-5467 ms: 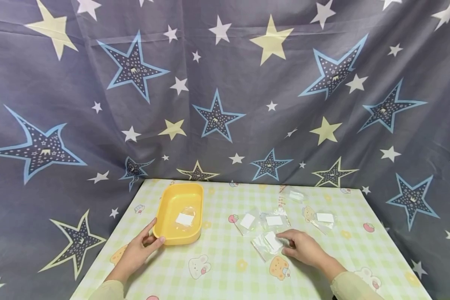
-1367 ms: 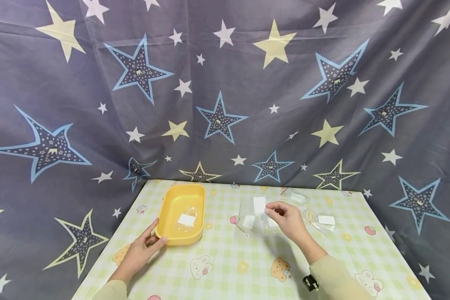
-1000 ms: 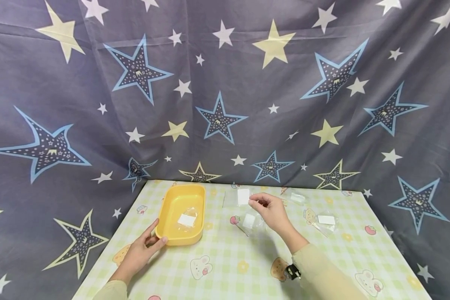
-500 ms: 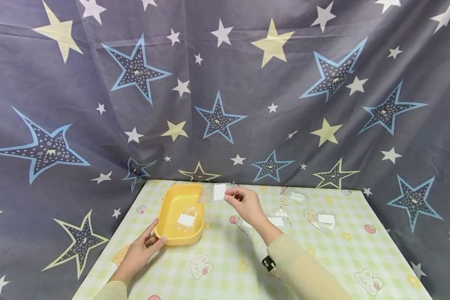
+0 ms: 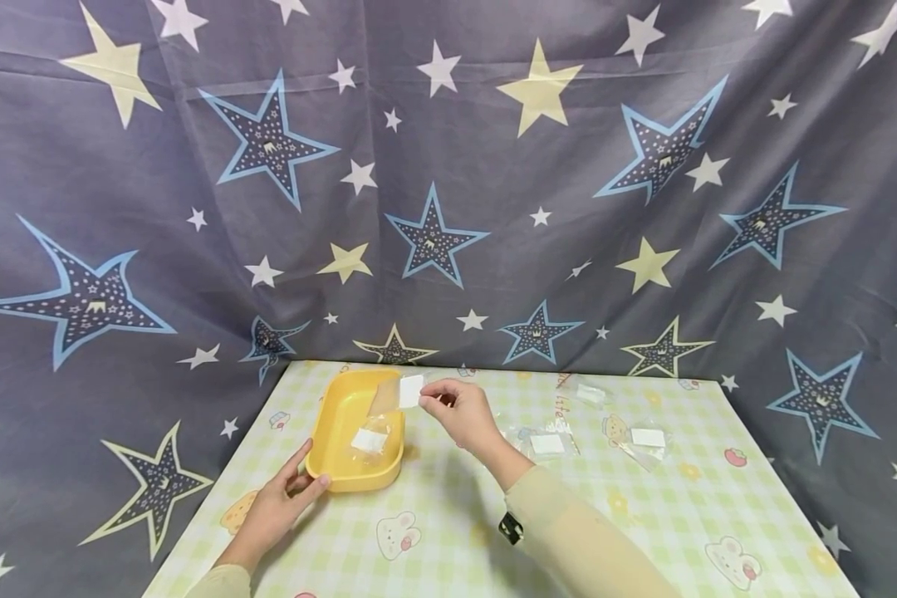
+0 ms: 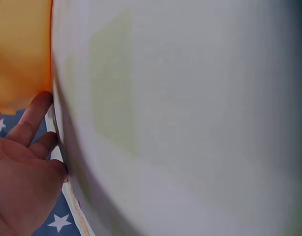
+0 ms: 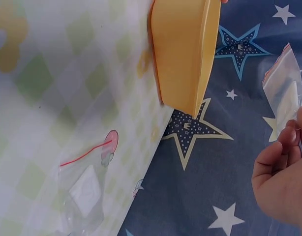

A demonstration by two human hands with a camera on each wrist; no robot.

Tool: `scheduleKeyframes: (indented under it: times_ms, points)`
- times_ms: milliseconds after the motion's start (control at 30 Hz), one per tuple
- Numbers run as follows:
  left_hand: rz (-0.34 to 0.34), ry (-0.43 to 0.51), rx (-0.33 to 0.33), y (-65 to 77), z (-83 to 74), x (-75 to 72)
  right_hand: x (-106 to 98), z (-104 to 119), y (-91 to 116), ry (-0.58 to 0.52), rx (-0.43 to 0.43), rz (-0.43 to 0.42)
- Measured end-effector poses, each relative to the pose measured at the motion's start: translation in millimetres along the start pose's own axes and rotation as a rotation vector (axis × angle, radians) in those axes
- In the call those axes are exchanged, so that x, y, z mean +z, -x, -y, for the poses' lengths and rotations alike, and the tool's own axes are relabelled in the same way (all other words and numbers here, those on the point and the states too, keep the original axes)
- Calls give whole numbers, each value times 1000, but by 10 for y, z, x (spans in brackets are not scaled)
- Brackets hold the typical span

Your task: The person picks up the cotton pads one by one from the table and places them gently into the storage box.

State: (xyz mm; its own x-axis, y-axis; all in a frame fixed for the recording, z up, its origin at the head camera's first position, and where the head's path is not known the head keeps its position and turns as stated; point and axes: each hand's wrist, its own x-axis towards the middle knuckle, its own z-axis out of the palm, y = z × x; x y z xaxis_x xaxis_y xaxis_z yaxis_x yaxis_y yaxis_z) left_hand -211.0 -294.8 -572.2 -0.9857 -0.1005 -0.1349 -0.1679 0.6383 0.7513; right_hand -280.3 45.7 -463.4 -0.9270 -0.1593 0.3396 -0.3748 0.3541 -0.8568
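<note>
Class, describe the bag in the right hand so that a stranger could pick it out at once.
Find the yellow tray on the checked table. Near its far right corner, the right hand pinches a clear bag with a white insert. It is the only bag held up; the other bags lie on the table or in the tray.

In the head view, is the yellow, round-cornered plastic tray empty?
No, a small clear plastic bag with a white rectangular middle lies inside the yellow plastic tray.
</note>
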Motion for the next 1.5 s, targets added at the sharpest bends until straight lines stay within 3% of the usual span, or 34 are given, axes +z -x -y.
scheduleKeyframes:
  times_ms: [167, 467, 733, 1200, 1500]
  points:
    - [-9, -8, 28, 28, 12, 7, 89, 9, 1, 27, -43, 14]
    - [-4, 4, 28, 23, 11, 8, 251, -33, 12, 68, -24, 67]
    - [-4, 18, 20, 8, 28, 42, 276, -69, 154, 100, 53, 306]
    - [-3, 21, 12, -12, 17, 17, 19, -269, 235, 131, 62, 259]
    - [3, -2, -3, -7, 23, 9, -328, -516, 309, 150, 89, 201]
